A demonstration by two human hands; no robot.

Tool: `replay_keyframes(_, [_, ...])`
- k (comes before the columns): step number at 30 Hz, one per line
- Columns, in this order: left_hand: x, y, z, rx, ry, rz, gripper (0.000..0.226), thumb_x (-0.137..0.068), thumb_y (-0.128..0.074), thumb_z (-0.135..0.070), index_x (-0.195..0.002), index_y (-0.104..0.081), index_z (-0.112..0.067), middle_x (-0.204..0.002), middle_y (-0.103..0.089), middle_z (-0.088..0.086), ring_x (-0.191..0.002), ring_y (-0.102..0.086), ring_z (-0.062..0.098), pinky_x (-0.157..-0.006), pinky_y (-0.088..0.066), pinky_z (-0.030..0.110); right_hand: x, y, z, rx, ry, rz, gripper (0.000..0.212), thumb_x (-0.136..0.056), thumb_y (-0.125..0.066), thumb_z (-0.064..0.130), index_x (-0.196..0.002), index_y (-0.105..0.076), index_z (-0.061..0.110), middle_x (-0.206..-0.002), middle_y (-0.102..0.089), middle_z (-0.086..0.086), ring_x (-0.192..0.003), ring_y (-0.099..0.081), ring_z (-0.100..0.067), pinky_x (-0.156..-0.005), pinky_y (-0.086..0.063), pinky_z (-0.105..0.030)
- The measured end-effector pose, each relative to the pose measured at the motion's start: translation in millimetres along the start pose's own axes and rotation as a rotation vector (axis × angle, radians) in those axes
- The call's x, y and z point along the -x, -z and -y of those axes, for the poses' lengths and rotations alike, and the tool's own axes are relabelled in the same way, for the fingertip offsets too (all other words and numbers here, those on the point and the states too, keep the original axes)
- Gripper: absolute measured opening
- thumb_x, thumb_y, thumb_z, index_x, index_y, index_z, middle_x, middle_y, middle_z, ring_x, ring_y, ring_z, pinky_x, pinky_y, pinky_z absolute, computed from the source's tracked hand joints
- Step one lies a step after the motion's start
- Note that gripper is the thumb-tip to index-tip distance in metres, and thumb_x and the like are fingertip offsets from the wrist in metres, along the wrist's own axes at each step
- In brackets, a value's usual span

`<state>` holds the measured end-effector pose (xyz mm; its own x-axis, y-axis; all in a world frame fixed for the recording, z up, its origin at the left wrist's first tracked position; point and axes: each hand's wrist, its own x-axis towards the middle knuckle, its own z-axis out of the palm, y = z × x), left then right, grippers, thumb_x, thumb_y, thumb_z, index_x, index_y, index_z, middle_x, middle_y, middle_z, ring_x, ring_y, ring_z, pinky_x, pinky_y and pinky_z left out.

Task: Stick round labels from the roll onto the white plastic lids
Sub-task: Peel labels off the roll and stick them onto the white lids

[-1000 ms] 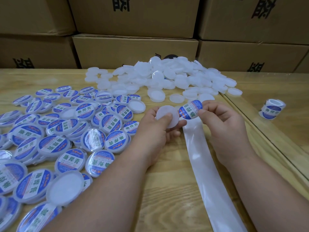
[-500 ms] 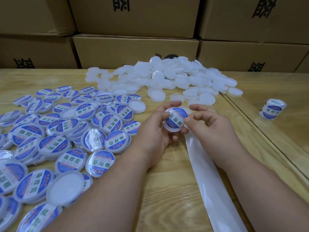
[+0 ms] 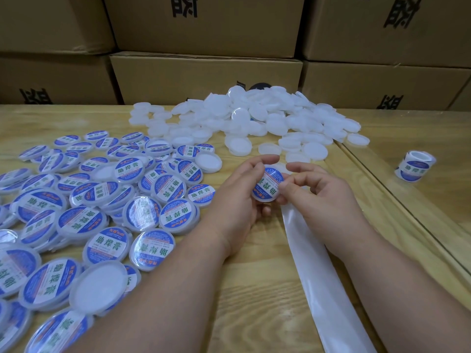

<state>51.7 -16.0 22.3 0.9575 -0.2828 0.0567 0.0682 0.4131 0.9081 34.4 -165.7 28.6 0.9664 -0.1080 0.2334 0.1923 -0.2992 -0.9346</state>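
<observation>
Lying on a wooden table (image 3: 249,296) before stacked cardboard boxes (image 3: 204,77): lids (image 3: 254,121).

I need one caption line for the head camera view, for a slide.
Both hands press a round label onto a white lid, between labelled and plain lids.

Table: pale wooden table (image 3: 254,289) with strong grain; fills the lower field of view.
Table surface: glossy, faint reflections toward the far edge.
Seam: dark seam (image 3: 407,212) runs diagonally on the right, separating the main top from a second wooden panel (image 3: 420,138) of like colour.
Backdrop: stacked cardboard boxes (image 3: 204,72) directly behind the table, at least two tiers, spanning full width.
Box markings: large black printed characters (image 3: 184,6), partly cropped.
Walls, floor, windows: hidden by the boxes.
Light: even, soft, no hard shadows.
</observation>
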Motion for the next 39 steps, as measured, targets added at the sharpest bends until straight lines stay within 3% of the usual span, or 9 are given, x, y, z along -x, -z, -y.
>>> replay_keyframes(10, [-1.7, 1.2, 4.5, -0.074, -0.041, -0.026, 0.032, -0.104, -0.050, -0.017, -0.101, -0.073, -0.040, -0.104, -0.075, 0.005, -0.082, -0.060, 0.022, -0.060, -0.040, 0.031, 0.5, -0.2, -1.1, -0.001, -0.009, -0.007, 0.018, -0.086, -0.075, 0.020, -0.070, -0.080, 0.026, -0.123, -0.064, 0.014, -0.120, -0.053, 0.013, -0.111, -0.040, -0.033])
replay_keyframes(13, [-3.1, 1.0, 4.8, -0.066, -0.033, -0.032, 0.027, -0.090, -0.059, -0.019, -0.102, -0.072, -0.040, -0.104, -0.076, 0.004, -0.081, -0.060, 0.022, -0.060, -0.041, 0.031, 0.6, -0.7, -0.1, 0.003, -0.006, -0.012, 0.017, -0.086, -0.075, 0.021, -0.071, -0.080, 0.027, -0.122, -0.064, 0.013, -0.120, -0.052, 0.012, -0.112, -0.040, -0.034])
replay_keyframes(19, [-6.1, 1.5, 4.6, -0.058, 0.005, -0.049, 0.055, -0.068, -0.052, -0.004, -0.115, -0.065, -0.031, -0.109, -0.077, 0.007, -0.078, -0.067, 0.020, -0.057, -0.040, 0.030, 1.8, -1.5, 2.0, 0.016, 0.013, -0.011, 0.025, -0.087, -0.072, 0.018, -0.067, -0.080, 0.032, -0.121, -0.066, 0.012, -0.121, -0.052, 0.012, -0.114, -0.038, -0.036])
replay_keyframes(24, [-2.8, 2.9, 6.9, -0.155, -0.114, -0.068, 0.048, -0.080, -0.063, 0.001, -0.117, -0.060, -0.030, -0.105, -0.078, -0.002, -0.087, -0.073, 0.010, -0.060, -0.050, 0.015, 1.9, -2.4, 1.2, 0.049, 0.048, -0.020, 0.034, -0.091, -0.070, 0.016, -0.072, -0.079, 0.043, -0.118, -0.065, 0.021, -0.124, -0.052, 0.007, -0.113, -0.038, -0.036])
replay_keyframes(26, [-2.6, 4.0, 8.0, -0.186, -0.130, -0.079, 0.046, -0.085, -0.066, 0.002, -0.116, -0.060, -0.032, -0.102, -0.078, -0.004, -0.089, -0.074, 0.013, -0.063, -0.051, 0.016, 1.3, -2.5, -0.8, 0.006, 0.053, -0.026, 0.032, -0.091, -0.069, 0.012, -0.073, -0.080, 0.035, -0.116, -0.067, 0.019, -0.120, -0.054, 0.010, -0.109, -0.041, -0.031])
replay_keyframes(29, [-1.7, 4.4, 6.7, -0.178, -0.132, -0.140, 0.038, -0.088, -0.074, -0.008, -0.113, -0.061, -0.033, -0.096, -0.079, -0.005, -0.072, -0.071, 0.010, -0.058, -0.050, 0.015, -1.4, 0.8, -3.6, -0.085, 0.025, -0.097, 0.027, -0.091, -0.068, 0.009, -0.077, -0.080, 0.028, -0.114, -0.069, 0.018, -0.114, -0.059, 0.010, -0.102, -0.045, -0.027])
replay_keyframes(32, [-1.6, 4.0, 3.8, -0.213, -0.108, -0.221, 0.027, -0.082, -0.081, -0.035, -0.106, -0.067, -0.036, -0.091, -0.079, -0.005, -0.064, -0.067, 0.009, -0.054, -0.046, 0.020, -4.5, 5.6, -5.4, -0.107, 0.019, -0.166, 0.026, -0.091, -0.066, 0.011, -0.079, -0.079, 0.031, -0.111, -0.071, 0.021, -0.107, -0.060, 0.013, -0.097, -0.044, -0.027])
replay_keyframes(36, [0.5, 0.8, -4.0, -0.150, -0.033, -0.260, 0.041, -0.098, -0.049, -0.060, -0.102, -0.066, -0.023, -0.085, -0.079, 0.007, -0.044, -0.055, 0.014, -0.041, -0.035, 0.021, -5.4, 6.1, -7.0, -0.110, 0.012, -0.180, 0.022, -0.090, -0.066, 0.011, -0.082, -0.077, 0.027, -0.105, -0.072, 0.022, -0.101, -0.062, 0.013, -0.089, -0.045, -0.026])
replay_keyframes(39, [1.6, 0.3, -8.7, -0.061, -0.009, -0.349, 0.053, -0.098, -0.042, -0.066, -0.074, -0.072, -0.030, -0.060, -0.068, 0.002, -0.036, -0.043, 0.014, -0.037, -0.030, 0.018, -5.0, 4.6, -7.5, -0.096, -0.006, -0.182, 0.019, -0.089, -0.067, 0.011, -0.084, -0.078, 0.026, -0.104, -0.072, 0.022, -0.100, -0.064, 0.008, -0.094, -0.051, -0.032])
